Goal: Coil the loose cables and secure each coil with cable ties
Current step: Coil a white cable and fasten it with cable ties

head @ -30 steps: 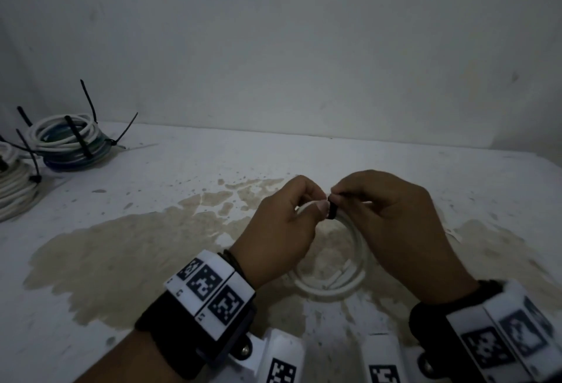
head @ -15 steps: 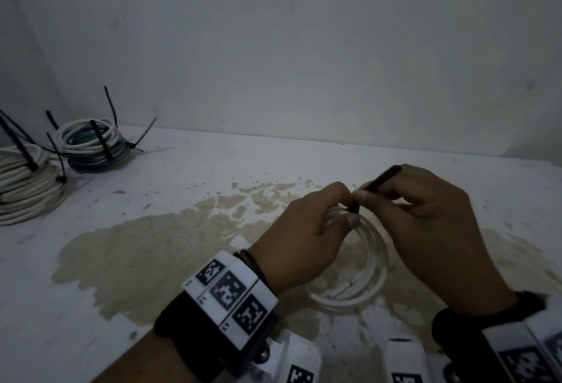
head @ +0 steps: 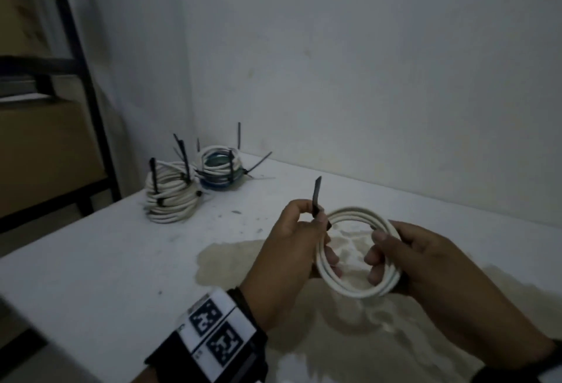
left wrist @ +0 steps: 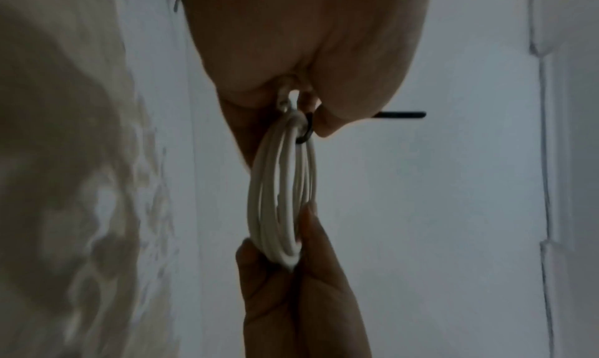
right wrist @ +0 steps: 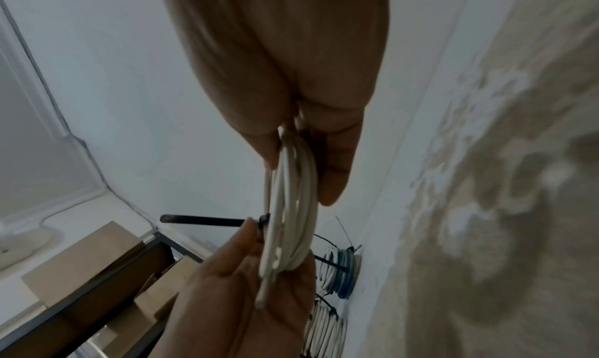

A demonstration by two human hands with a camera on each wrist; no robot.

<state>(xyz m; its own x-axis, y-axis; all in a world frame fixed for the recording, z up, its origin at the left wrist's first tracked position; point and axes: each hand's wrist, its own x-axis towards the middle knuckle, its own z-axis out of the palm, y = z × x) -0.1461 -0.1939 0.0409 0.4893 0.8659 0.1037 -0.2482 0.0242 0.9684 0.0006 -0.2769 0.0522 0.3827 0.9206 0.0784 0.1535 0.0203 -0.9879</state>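
Observation:
Both hands hold a small white cable coil (head: 359, 253) up above the stained table. My left hand (head: 299, 239) grips the coil's left side and pinches the black cable tie (head: 316, 197) looped round it, the tie's tail sticking up. My right hand (head: 404, 258) grips the coil's right side, fingers curled through the ring. In the left wrist view the white cable coil (left wrist: 282, 199) hangs edge-on, the black cable tie (left wrist: 402, 114) jutting right. The right wrist view shows the white cable coil (right wrist: 291, 210) and the black cable tie (right wrist: 201, 220) pointing left.
Two tied coils stand at the table's far left: a white one (head: 170, 197) and a white and blue one (head: 220, 169), black tie tails sticking up. A dark metal frame (head: 82, 78) and cardboard boxes stand left of the table. The wall runs close behind.
The coil has been lifted off the table and turned upright between both hands. The right hand let go of the tie and now holds the coil's right side. The view swung left.

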